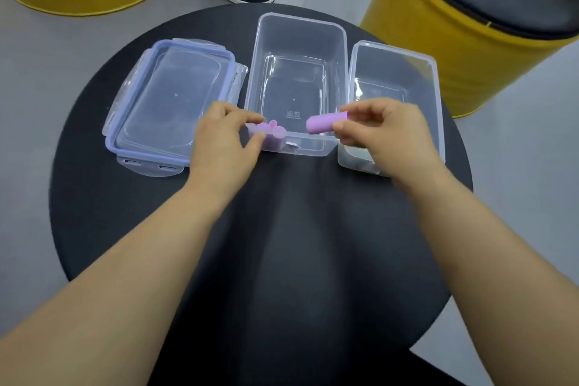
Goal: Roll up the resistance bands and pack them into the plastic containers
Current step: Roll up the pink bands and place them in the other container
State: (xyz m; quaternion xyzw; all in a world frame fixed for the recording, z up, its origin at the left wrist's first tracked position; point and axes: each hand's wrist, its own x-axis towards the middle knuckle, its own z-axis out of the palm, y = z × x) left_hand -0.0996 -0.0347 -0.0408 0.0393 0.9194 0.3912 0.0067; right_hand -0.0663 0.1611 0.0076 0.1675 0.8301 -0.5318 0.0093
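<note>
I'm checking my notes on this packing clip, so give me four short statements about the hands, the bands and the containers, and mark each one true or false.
1. The right hand pinches a rolled pink band. True.
2. The lid is snapped onto the middle container. False: it lies on the table, left of that container.
3. The left hand holds rolled bands in the middle container's near left corner. True.
4. The right container is full of bands. False: no pink bands show in it.
</note>
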